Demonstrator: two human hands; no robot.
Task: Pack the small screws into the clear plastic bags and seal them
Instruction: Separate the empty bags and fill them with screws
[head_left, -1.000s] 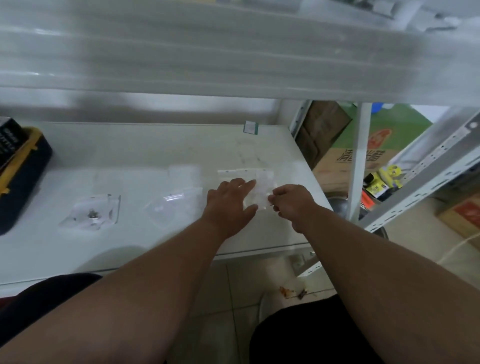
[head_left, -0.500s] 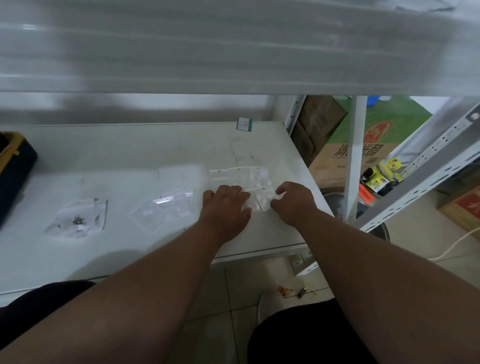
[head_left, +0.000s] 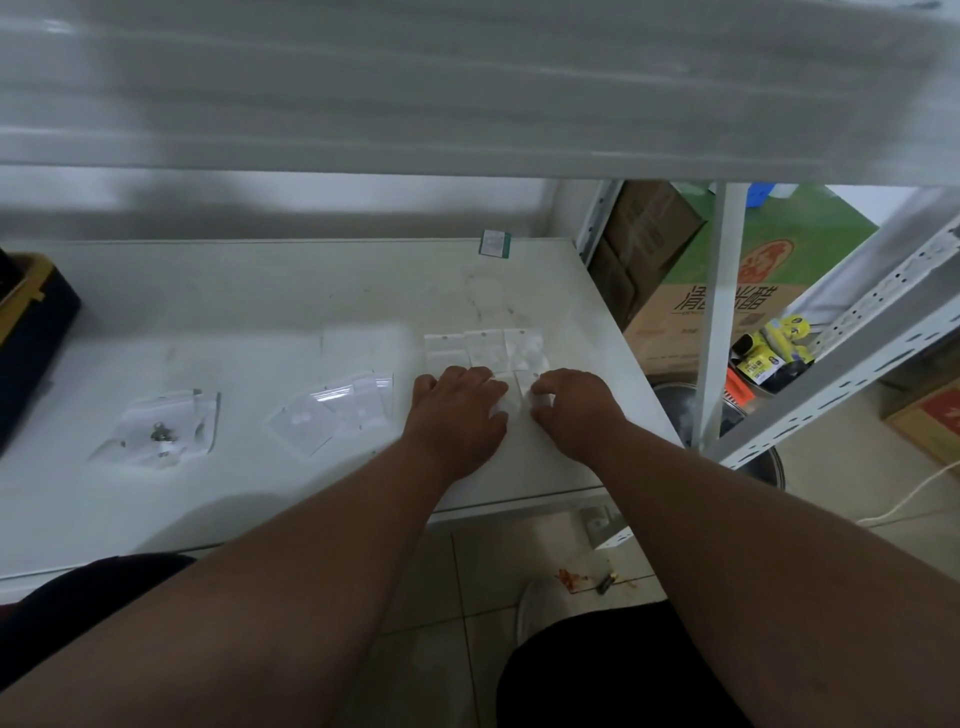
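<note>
Near the table's (head_left: 260, 322) right front corner, left hand (head_left: 457, 415) presses flat on a bag (head_left: 511, 402); right hand (head_left: 571, 410) pinches its edge. Screws (head_left: 162, 432) sit well left. I'd worry slick plastic slips, leaving the seal half-closed.

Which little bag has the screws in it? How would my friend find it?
Start at the dark toolbox with yellow trim on the white table's left edge. The screw bag lies just right of it. Unlike the empty clear bags nearer the hands, it holds a dark metal clump.
</note>
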